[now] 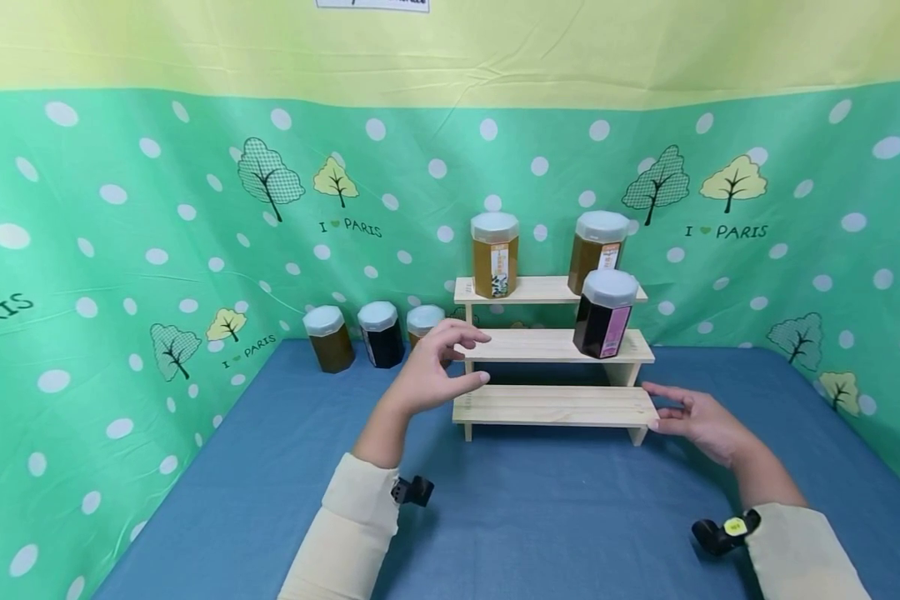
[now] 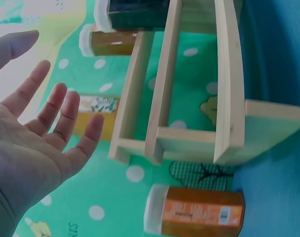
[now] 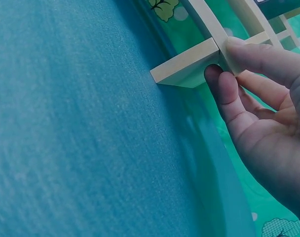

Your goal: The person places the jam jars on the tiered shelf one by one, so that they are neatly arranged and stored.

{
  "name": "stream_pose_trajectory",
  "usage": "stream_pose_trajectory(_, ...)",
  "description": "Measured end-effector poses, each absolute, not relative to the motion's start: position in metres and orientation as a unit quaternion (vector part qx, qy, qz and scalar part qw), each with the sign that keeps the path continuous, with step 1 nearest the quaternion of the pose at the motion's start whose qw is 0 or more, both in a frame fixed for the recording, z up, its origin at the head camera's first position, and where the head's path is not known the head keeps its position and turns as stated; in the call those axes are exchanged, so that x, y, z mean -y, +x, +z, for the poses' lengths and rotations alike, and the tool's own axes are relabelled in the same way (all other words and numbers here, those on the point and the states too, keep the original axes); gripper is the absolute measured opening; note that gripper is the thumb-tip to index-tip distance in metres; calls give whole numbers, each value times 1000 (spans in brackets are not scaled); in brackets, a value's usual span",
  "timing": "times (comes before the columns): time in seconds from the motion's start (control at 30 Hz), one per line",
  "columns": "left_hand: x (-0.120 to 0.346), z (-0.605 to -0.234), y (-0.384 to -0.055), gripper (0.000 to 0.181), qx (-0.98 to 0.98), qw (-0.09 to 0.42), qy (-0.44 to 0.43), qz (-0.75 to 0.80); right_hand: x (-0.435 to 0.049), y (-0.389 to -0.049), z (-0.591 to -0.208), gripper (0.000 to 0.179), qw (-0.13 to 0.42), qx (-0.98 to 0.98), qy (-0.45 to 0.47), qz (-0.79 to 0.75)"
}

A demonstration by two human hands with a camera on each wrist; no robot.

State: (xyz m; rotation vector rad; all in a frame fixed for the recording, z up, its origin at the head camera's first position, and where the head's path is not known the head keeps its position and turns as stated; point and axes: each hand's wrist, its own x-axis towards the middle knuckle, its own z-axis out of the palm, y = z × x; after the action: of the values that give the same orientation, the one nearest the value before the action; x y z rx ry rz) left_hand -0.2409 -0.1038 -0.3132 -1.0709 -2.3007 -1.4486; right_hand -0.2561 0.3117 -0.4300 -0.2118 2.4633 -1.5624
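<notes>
Three jars (image 1: 602,317) are topping the rack (image 1: 555,404), three other jars (image 1: 382,346) remaining at nine o'clock; left hand (image 1: 435,371) hovering spread, empty, right hand (image 1: 699,422) pinching the rack's edge.

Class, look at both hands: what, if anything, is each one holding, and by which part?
The right hand pinches the wooden shelf at the right end of its lowest step. The left hand holds nothing.

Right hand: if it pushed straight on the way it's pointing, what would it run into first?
Most likely the right end of the bottom wooden shelf; the right hand appears to pinch that end.
</notes>
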Motion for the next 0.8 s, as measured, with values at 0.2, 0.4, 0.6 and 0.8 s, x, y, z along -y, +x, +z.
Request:
stream_pose_trajectory(0.2, 116, -314, -236, 46, 808, 123, -313, -484, -312, -256, -431, 81, 106, -840, -66, -527)
stream_pose_trajectory(0.4, 127, -317, -232, 55, 813, 134, -287, -488, -312, -256, -430, 82, 104, -841, -65, -526)
stream_pose_trajectory(0.6, 137, -325, -234, 59, 808, 159, -288, -489, -312, -255, -430, 82, 105, -839, -66, -530)
stream_pose_trajectory(0.8, 159, -355, -258, 70, 812, 201, -277, -473, -313, -256, -432, 82, 106, -839, -67, -530)
